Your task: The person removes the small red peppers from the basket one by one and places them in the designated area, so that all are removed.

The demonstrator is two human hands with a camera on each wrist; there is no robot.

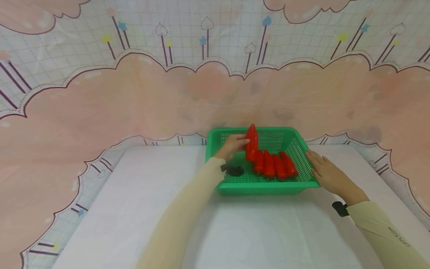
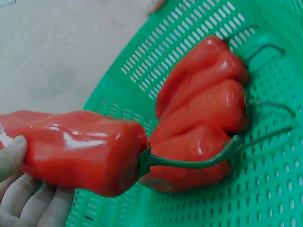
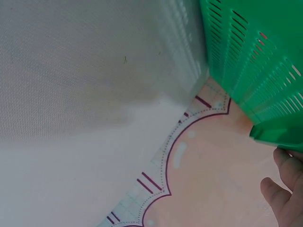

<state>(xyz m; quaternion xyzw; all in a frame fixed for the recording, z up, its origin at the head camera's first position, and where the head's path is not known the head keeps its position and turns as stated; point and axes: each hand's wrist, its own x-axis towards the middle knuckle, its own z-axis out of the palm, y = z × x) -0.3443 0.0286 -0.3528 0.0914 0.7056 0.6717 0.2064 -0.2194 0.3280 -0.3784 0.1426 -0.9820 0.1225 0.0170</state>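
My left hand (image 1: 232, 145) holds a red pepper (image 1: 251, 144) upright over the green basket (image 1: 268, 184), thumb on one side and fingers on the other. In the left wrist view this pepper (image 2: 80, 149) has a glossy skin and a curved green stem that points toward the basket. Several more red peppers (image 2: 203, 111) lie side by side on the basket floor, their stems all facing one way. At the basket's right side, my right hand (image 1: 327, 173) rests with extended fingers against the rim. The right wrist view shows its fingertips (image 3: 284, 163) at the rim's edge.
The basket stands on a white-covered table (image 1: 151, 198), near its back edge. Behind it hangs a pink and white patterned cloth (image 1: 188, 97). Small green bits (image 3: 125, 59) lie on the white cover beside the basket.
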